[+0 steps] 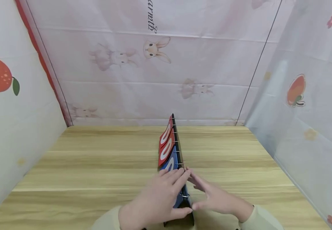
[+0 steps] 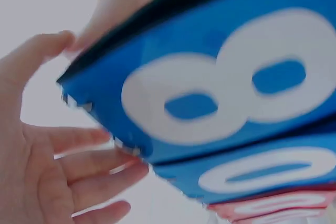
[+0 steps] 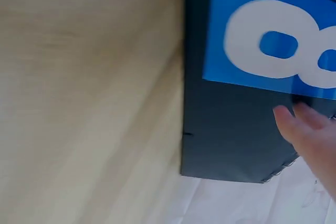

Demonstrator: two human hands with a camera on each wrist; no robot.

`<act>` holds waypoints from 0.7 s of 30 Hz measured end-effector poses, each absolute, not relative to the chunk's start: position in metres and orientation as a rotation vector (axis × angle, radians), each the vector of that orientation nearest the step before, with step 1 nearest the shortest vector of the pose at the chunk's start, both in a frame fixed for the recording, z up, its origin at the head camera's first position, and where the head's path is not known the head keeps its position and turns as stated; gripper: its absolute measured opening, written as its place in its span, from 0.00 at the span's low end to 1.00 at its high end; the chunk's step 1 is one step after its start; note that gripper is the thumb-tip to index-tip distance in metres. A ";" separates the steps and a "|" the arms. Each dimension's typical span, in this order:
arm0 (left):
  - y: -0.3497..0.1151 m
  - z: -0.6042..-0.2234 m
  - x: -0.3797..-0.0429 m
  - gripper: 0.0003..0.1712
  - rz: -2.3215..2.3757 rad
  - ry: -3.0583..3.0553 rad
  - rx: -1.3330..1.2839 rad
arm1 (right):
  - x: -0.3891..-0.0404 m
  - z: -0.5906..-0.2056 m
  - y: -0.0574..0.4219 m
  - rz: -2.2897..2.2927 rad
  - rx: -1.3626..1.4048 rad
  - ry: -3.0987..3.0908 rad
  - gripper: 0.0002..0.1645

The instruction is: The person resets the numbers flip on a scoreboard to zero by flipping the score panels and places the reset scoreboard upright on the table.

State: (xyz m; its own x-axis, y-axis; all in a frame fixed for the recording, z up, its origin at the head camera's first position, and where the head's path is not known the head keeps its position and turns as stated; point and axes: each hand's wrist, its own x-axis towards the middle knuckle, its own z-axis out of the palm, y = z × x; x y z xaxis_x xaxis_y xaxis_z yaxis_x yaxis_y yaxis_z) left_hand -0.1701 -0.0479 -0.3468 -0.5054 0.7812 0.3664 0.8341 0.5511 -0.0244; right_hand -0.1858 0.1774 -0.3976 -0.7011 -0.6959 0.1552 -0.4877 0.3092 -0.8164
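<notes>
A flip scoreboard [image 1: 177, 150] stands upright like a tent on the table, seen nearly end-on. Red cards [image 1: 166, 150] with white zeros hang on its far left side, and blue cards [image 1: 171, 161] nearer. My left hand [image 1: 157, 196] lies over the near end from the left, its straight fingers at the ringed top edge. From the other side, my right hand [image 1: 214, 198] meets it there, fingertips and thumbs close together. The left wrist view shows a blue card [image 2: 173, 124] marked 8. In the right wrist view, another blue 8 card [image 3: 220, 51] hangs over the black panel [image 3: 226, 135].
The wood-grain table [image 1: 96, 159] extends on both sides of the scoreboard. Printed cloth hangs as a back wall [image 1: 125, 95], with a left wall [image 1: 16, 127] and a right wall [image 1: 298, 127] beside it.
</notes>
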 end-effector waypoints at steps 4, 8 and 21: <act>-0.057 -0.333 -0.192 0.29 -0.372 -2.462 -1.384 | -0.183 -0.406 0.176 -1.231 -1.153 2.408 0.57; -0.060 -0.330 -0.224 0.25 -0.432 -2.388 -1.373 | -0.184 -0.411 0.174 -1.161 -1.169 2.548 0.54; -0.070 -0.342 -0.282 0.39 -0.443 -2.839 -1.293 | -0.180 -0.402 0.195 -1.143 -0.980 2.610 0.52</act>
